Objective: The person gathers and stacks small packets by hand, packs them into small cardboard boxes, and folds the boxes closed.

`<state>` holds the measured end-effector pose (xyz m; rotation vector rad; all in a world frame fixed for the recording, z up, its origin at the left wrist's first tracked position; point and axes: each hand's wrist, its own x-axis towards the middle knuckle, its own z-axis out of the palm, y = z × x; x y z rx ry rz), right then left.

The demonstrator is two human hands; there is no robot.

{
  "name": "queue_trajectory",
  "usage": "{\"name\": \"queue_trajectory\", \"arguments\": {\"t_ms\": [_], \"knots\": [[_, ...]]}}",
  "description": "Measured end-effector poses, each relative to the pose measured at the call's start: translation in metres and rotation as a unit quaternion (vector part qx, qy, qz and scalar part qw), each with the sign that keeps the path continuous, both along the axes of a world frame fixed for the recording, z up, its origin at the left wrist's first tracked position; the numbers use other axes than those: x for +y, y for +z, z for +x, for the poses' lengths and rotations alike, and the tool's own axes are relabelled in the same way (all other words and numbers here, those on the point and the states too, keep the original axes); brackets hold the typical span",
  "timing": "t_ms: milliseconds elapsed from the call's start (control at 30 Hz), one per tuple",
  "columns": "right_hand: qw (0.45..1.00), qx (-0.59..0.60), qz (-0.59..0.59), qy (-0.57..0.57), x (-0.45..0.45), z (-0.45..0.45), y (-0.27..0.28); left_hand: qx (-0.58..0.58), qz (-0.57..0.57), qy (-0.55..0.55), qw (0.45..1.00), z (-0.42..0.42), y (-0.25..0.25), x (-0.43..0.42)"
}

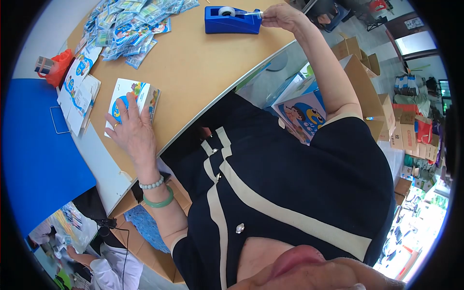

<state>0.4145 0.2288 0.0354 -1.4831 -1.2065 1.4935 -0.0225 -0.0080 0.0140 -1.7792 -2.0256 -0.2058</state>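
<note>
My left hand [130,125] lies on a small white printed box [135,89], its fingers spread over the top and the thumb near the right-hand edge. A ring, a beaded bracelet and a green bangle are on that hand and wrist. At the table's far edge, my right hand [282,17] pinches the end of a strip of clear tape [254,14]. The strip runs from the roll in a blue tape dispenser [232,26], which stands on the tan tabletop [193,67].
A pile of small blue-and-white packets [130,29] covers the table's far left. Flattened printed cartons [79,92] and a red plastic bag [58,65] lie at the left. A printed box [302,113] stands below the table edge. Another person's sleeve [111,270] shows at lower left.
</note>
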Motion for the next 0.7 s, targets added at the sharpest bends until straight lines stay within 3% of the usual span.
{"name": "queue_trajectory", "arguments": {"t_ms": [67,267,400,500,633,700], "knots": [[0.999,0.006,0.003,0.051,-0.003,0.002,-0.001,-0.003,-0.009,0.004,1.0,0.0,0.001,0.0],[0.997,0.017,-0.034,0.066,-0.001,0.005,-0.007,-0.013,-0.026,0.011,1.0,0.0,0.006,-0.002],[0.986,0.092,-0.049,0.134,0.005,0.017,-0.02,-0.063,-0.016,-0.038,0.997,-0.012,0.012,-0.012],[0.974,0.166,-0.06,0.145,0.0,0.014,-0.032,-0.171,-0.005,-0.099,0.98,-0.025,0.014,-0.019],[0.983,0.164,-0.044,0.073,-0.013,0.01,-0.042,-0.12,0.06,-0.083,0.987,-0.014,0.001,-0.014],[0.995,0.094,0.003,-0.013,-0.021,0.0,-0.047,-0.106,0.081,-0.06,0.989,-0.007,-0.008,-0.005]]}}
